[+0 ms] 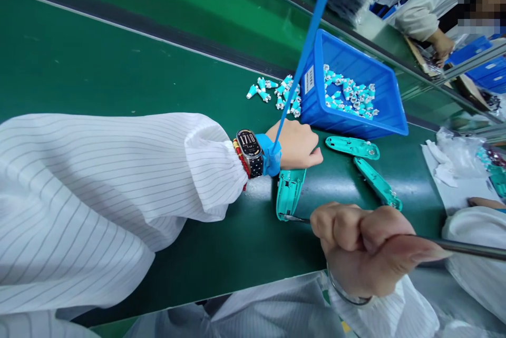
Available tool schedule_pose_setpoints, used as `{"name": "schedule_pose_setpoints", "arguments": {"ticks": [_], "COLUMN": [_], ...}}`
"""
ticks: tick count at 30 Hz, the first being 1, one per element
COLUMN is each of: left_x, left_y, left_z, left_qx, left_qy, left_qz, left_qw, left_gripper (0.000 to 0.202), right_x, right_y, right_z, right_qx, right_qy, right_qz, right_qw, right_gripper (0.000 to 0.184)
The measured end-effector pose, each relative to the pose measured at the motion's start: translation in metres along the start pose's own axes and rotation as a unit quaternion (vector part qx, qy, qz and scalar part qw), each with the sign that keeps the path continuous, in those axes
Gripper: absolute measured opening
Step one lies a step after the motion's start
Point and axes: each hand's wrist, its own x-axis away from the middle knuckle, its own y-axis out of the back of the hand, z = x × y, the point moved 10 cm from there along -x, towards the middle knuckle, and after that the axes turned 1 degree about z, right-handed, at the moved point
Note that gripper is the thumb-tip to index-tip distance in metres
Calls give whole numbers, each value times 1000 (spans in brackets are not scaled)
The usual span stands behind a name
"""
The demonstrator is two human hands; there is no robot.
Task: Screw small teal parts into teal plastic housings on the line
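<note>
The right hand (361, 251) was clenched round a slim steel-shafted tool (466, 248), its tip at the long teal plastic casing (288, 193) (the left hand (294, 144), loosely curled and empty, lay just above it).

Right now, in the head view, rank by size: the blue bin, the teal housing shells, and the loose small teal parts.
Blue plastic bin: largest.
Teal housing shells: next; the three look alike, so I won't rank them against each other.
Small teal parts: smallest.

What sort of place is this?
Likely a factory assembly line for small devices: a green conveyor belt, striped anti-static smocks, a blue wrist strap, and a blue bin of teal parts.
</note>
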Motion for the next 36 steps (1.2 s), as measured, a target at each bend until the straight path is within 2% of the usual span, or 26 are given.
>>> {"name": "schedule_pose_setpoints", "arguments": {"ticks": [7, 11, 14, 23, 29, 33, 36], "left_x": [-5, -6, -5, -10, -9, -9, -8], "left_y": [-14, -17, -18, -22, -21, -22, -23], "left_z": [11, 23, 28, 39, 40, 42, 43], "left_qx": [28, 39, 36, 36, 48, 65, 82], "left_qy": [39, 53, 50, 71, 76, 82, 90], "left_qz": [57, 56, 54, 47, 53, 51, 54], "left_qw": [997, 996, 997, 996, 995, 993, 991], "left_gripper": [43, 43, 44, 46, 47, 45, 42], "right_x": [0, -7, -12, -15, -19, -27, -25], "right_y": [-2, -5, 0, 9, 6, 10, 12], "right_z": [-8, -16, -9, -6, -11, -22, -25], "right_qx": [29, -1, -13, 81, 74, 38, 33], "right_qy": [26, 10, 39, 51, 38, -21, -22], "right_qz": [-6, -9, -37, -71, -73, -69, -68], "right_qw": [999, 1000, 998, 993, 994, 997, 997], "right_gripper": [48, 42, 40, 42, 42, 44, 44]}}
